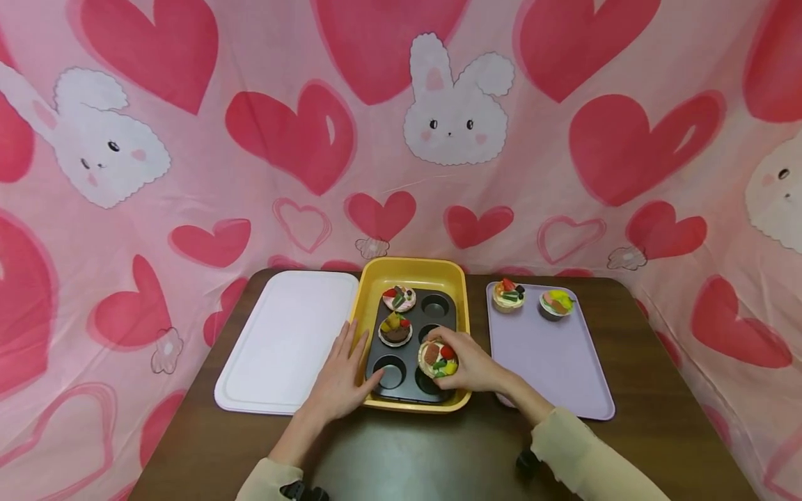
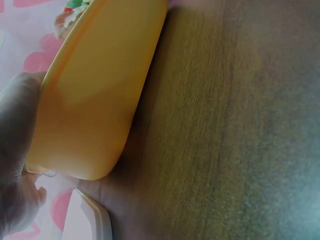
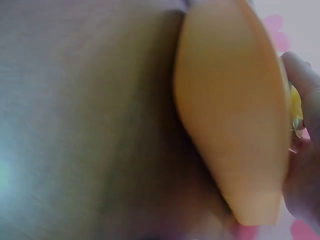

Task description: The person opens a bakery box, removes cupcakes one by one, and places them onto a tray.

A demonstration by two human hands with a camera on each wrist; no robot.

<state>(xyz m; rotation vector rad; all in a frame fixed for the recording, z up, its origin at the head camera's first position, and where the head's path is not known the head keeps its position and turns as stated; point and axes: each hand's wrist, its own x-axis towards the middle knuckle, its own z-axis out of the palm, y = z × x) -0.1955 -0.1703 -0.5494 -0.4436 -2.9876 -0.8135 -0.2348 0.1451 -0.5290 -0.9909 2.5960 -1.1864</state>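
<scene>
In the head view, a dark muffin tin [image 1: 410,381] lies in a yellow tray [image 1: 415,269]. My right hand [image 1: 474,362] grips a fruit-topped cupcake [image 1: 437,359] with strawberry and yellow and green pieces, over the tin's near right cups. On the tray's left rim rests my left hand [image 1: 338,381], its fingers spread. A pink-topped cupcake [image 1: 399,299] fills the far left cup, and a chocolate cupcake [image 1: 395,330] sits in the cup nearer me. The near left cup holds nothing. The left wrist view catches the left hand [image 2: 17,135] against the tray's wall [image 2: 95,95].
To the left lies a white board [image 1: 288,341]. On the right, a lilac tray [image 1: 545,362] carries a strawberry-topped cupcake [image 1: 508,296] and a yellow-topped cupcake [image 1: 555,304] along its far side. Everything stands on a dark wooden table [image 1: 664,403] before a pink heart-patterned cloth [image 1: 388,167].
</scene>
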